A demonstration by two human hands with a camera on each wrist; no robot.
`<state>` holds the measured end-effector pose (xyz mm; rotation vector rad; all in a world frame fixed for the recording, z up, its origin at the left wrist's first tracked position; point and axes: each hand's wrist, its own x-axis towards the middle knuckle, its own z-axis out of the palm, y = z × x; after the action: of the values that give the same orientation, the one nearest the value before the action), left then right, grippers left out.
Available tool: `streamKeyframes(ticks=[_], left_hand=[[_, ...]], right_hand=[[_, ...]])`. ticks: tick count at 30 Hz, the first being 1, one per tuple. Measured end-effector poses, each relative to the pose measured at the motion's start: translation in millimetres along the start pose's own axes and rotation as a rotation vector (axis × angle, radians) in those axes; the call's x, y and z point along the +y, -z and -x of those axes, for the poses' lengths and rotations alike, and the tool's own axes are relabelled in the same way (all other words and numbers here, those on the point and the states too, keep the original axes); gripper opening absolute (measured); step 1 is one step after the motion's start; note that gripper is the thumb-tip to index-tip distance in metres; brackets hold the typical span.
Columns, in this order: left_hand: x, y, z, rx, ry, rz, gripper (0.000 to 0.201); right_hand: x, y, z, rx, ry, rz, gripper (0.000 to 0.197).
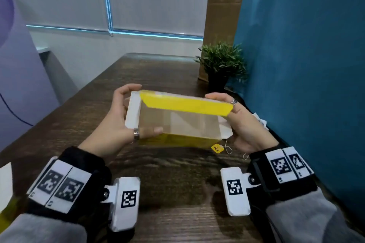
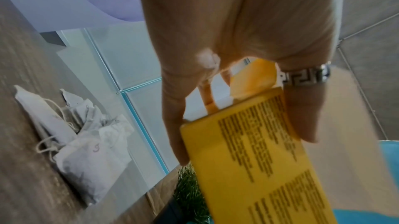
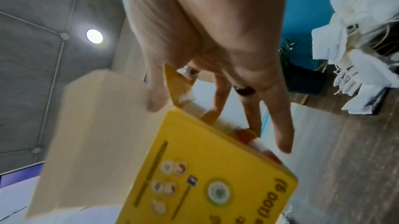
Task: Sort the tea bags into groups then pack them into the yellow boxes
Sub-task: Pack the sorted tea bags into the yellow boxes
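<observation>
Both of my hands hold one yellow box [image 1: 183, 104] above the wooden table [image 1: 158, 69], its lid flap up and its brown inside showing no tea bags. My left hand [image 1: 122, 112] grips the left end, thumb on the near wall. My right hand [image 1: 235, 118] grips the right end, fingers over the lid edge. In the wrist views the printed yellow box [image 2: 259, 159] [image 3: 215, 176] fills the lower part. A yellow tea tag [image 1: 217, 148] with string lies under the box's right corner. White tea bags [image 2: 86, 142] are piled left of the box, and more tea bags [image 3: 367, 57] lie to its right.
A small potted plant [image 1: 221, 61] stands at the back right against a blue partition [image 1: 306, 65]. Part of another yellow box [image 1: 7, 211] with a white flap shows at the lower left edge. A purple panel [image 1: 19, 75] borders the table on the left.
</observation>
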<state>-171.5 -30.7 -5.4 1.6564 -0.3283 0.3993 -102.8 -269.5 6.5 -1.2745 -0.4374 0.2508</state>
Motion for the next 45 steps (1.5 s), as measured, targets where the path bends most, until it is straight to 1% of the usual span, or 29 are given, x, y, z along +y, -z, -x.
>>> streamKeyframes(ticks=[1,3,4,6,7,8,10,12,14,16,17,18,19,21,23,25,26,29,30,32,33,34,36,37,38,40,43,44,45], left_hand=[[-0.3,-0.8,0.1,0.018,0.020,0.021,0.098],[-0.1,-2.4,2.1,0.021,0.044,-0.010,0.099],[-0.5,-2.3,3.1,-0.003,0.049,-0.023,0.098],[0.9,-2.9,4.8,-0.071,0.047,-0.029,0.095],[2.5,-2.9,6.2,-0.108,0.044,-0.036,0.094],[3.7,-2.6,7.4,-0.146,0.050,-0.050,0.095],[6.1,-2.1,9.4,-0.211,0.093,-0.090,0.097],[9.2,-1.8,11.4,-0.263,0.143,-0.129,0.102],[10.3,-1.5,10.9,-0.281,0.182,-0.147,0.108],[8.5,-0.3,9.4,-0.280,0.213,-0.165,0.112],[6.7,0.6,8.5,-0.273,0.230,-0.181,0.112],[4.8,1.1,7.1,-0.260,0.246,-0.201,0.111],[2.7,1.6,5.8,-0.242,0.256,-0.222,0.113],[0.3,0.6,2.6,-0.212,0.268,-0.278,0.126],[-0.6,-1.9,-1.2,-0.172,0.311,-0.340,0.142],[-3.9,-3.6,-3.4,-0.134,0.352,-0.366,0.146],[-7.0,-4.2,-4.2,-0.122,0.365,-0.371,0.146],[-13.5,-8.5,-5.4,-0.097,0.382,-0.324,0.145],[-14.5,-11.5,-5.7,-0.095,0.384,-0.299,0.143],[-18.0,-15.6,-6.1,-0.093,0.394,-0.287,0.128],[-18.7,-16.4,-5.6,-0.096,0.406,-0.288,0.123],[-19.4,-16.8,-5.0,-0.111,0.419,-0.286,0.123],[-21.3,-14.9,-4.9,-0.143,0.443,-0.292,0.136],[-21.4,-13.7,-4.3,-0.154,0.451,-0.299,0.140],[-22.2,-12.3,-4.3,-0.159,0.448,-0.306,0.140],[-22.3,-11.7,-4.1,-0.171,0.448,-0.327,0.133],[-22.0,-11.2,-4.4,-0.182,0.456,-0.364,0.116],[-22.1,-10.1,-5.2,-0.187,0.465,-0.370,0.119],[-21.0,-10.3,-5.3,-0.197,0.472,-0.368,0.127]], right_hand=[[-0.2,0.9,-0.2,0.045,-0.010,0.013,0.010],[0.0,2.9,-1.7,0.135,-0.010,0.075,0.012],[1.2,5.4,-4.0,0.188,0.006,0.152,0.016],[2.5,12.2,-8.2,0.282,0.031,0.344,0.035],[3.1,16.0,-9.5,0.304,0.030,0.404,0.044],[2.7,19.2,-10.1,0.311,0.023,0.440,0.045],[2.0,24.9,-10.1,0.281,-0.005,0.481,0.040],[1.3,26.9,-9.2,0.222,-0.048,0.530,0.042],[-0.4,27.0,-7.9,0.140,-0.086,0.577,0.038],[-7.2,25.6,-4.0,0.077,-0.133,0.537,0.027],[-11.9,27.4,-1.6,0.074,-0.152,0.493,0.026],[-17.4,30.9,0.2,0.099,-0.155,0.444,0.025],[-23.3,37.4,1.0,0.163,-0.139,0.404,0.025],[-35.7,56.3,-1.4,0.335,-0.087,0.387,0.021],[-44.3,76.4,-10.1,0.474,-0.081,0.496,0.016],[-45.8,94.7,-24.5,0.520,-0.165,0.691,0.020],[-44.6,101.8,-30.7,0.503,-0.230,0.836,0.027],[-35.5,114.7,-41.9,0.387,-0.445,1.245,0.053],[-31.2,115.2,-42.3,0.346,-0.516,1.341,0.059],[-24.0,115.2,-41.5,0.292,-0.593,1.443,0.063],[-20.8,115.9,-41.4,0.287,-0.608,1.439,0.061],[-17.4,117.3,-41.7,0.295,-0.615,1.415,0.058],[-12.4,120.0,-43.0,0.310,-0.611,1.410,0.048],[-11.3,121.0,-43.3,0.315,-0.608,1.432,0.038],[-10.9,121.6,-44.0,0.326,-0.608,1.451,0.036],[-10.7,120.9,-45.2,0.354,-0.593,1.485,0.043],[-11.9,119.8,-45.2,0.304,-0.560,1.559,0.042],[-13.8,120.0,-46.1,0.289,-0.525,1.576,0.040],[-17.8,118.6,-46.0,0.293,-0.475,1.587,0.037]])
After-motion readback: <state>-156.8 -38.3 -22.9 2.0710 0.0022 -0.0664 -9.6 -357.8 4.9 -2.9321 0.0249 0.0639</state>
